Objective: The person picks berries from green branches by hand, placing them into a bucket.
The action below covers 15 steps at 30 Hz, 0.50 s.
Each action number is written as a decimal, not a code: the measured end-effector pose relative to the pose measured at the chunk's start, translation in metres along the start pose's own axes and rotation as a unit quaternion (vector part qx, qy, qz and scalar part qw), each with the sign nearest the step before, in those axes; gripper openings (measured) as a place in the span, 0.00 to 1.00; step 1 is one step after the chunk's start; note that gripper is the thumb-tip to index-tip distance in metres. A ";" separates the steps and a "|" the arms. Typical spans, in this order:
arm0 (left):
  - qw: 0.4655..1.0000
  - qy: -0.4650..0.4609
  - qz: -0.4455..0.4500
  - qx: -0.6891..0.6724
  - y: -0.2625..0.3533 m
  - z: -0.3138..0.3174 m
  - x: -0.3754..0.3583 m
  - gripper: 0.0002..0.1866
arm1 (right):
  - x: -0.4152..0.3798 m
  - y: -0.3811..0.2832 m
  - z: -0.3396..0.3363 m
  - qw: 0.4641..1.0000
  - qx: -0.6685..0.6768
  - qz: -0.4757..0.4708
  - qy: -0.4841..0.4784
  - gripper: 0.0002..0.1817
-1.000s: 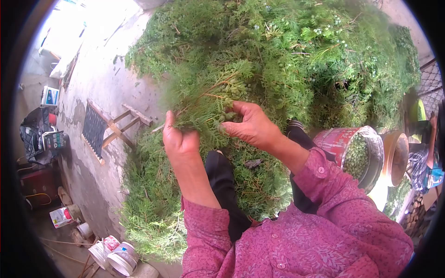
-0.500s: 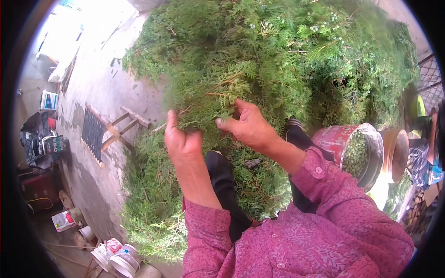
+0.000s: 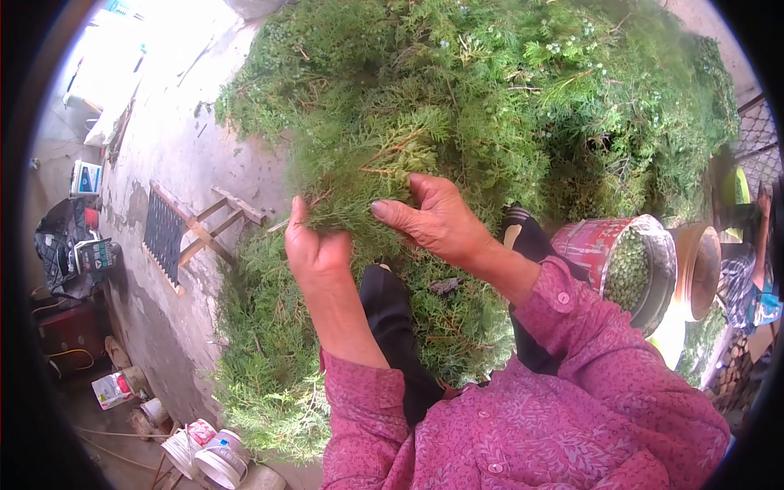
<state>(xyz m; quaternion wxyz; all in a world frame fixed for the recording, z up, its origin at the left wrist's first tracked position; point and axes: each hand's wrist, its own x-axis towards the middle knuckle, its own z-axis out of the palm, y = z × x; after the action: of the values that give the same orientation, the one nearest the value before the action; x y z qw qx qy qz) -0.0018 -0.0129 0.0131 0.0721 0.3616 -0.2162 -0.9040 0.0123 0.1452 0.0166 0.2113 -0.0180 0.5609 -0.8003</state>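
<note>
Both hands grip sprig (image 3: 367, 175), bucket (image 3: 621, 261) beside

We are in an outdoor yard of a rural home, used as a work spot for sorting cut greenery. We see a bare concrete floor (image 3: 175, 155) heaped with a great pile of cypress branches (image 3: 506, 106), a red tin bucket (image 3: 608, 253) filled with small green berries, and a wooden frame (image 3: 200, 224) lying flat. Along the edge stand plastic pails (image 3: 204, 453), boxes (image 3: 87, 176) and household clutter.
</note>
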 end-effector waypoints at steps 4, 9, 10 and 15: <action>1.000 0.006 0.015 0.014 0.008 -0.007 0.008 0.18 | -0.008 -0.005 0.003 0.977 -0.201 -0.067 0.004 0.10; 0.998 0.020 0.049 0.018 0.015 -0.012 0.016 0.16 | -0.010 0.003 -0.001 0.964 -0.253 -0.063 -0.052 0.14; 0.998 0.021 0.049 0.018 0.020 -0.017 0.021 0.16 | -0.012 -0.001 -0.002 0.968 -0.234 0.021 -0.086 0.15; 0.989 0.074 0.116 0.057 0.032 -0.018 0.016 0.13 | -0.013 -0.011 -0.023 0.986 0.030 0.136 -0.096 0.09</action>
<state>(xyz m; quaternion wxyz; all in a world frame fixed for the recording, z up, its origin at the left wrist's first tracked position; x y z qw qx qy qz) -0.0019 -0.0518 0.0057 0.1718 0.4039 -0.3020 -0.8463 0.0144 0.1731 0.0207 0.3714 -0.0125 0.5112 -0.7750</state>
